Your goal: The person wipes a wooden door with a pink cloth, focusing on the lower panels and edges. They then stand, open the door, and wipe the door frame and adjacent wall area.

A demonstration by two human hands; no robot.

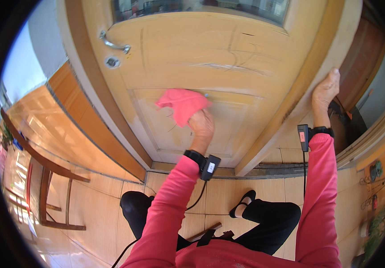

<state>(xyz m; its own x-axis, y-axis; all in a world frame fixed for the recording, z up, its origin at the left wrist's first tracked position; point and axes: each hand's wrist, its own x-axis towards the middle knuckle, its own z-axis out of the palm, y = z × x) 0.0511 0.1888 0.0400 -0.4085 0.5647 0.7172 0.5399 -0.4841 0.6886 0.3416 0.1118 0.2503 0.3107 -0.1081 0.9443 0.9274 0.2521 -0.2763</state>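
My left hand (202,122) presses a pink cloth (182,104) against the lower panel of a yellowish wooden door (179,73). The cloth is bunched and partly covers my fingers. Dark scuffs and scratches mark the door above and around the cloth. To the right, my right hand (326,88) grips the edge of the pale door frame (299,104); most of its fingers are out of sight. Each wrist wears a black strap with a small cabled device.
A metal pull handle (114,43) and round lock (112,62) sit at the door's left. A wooden chair (45,201) stands left on the tiled floor (105,207). My knees are spread before the threshold (192,171). Potted plants (381,227) are at the far right.
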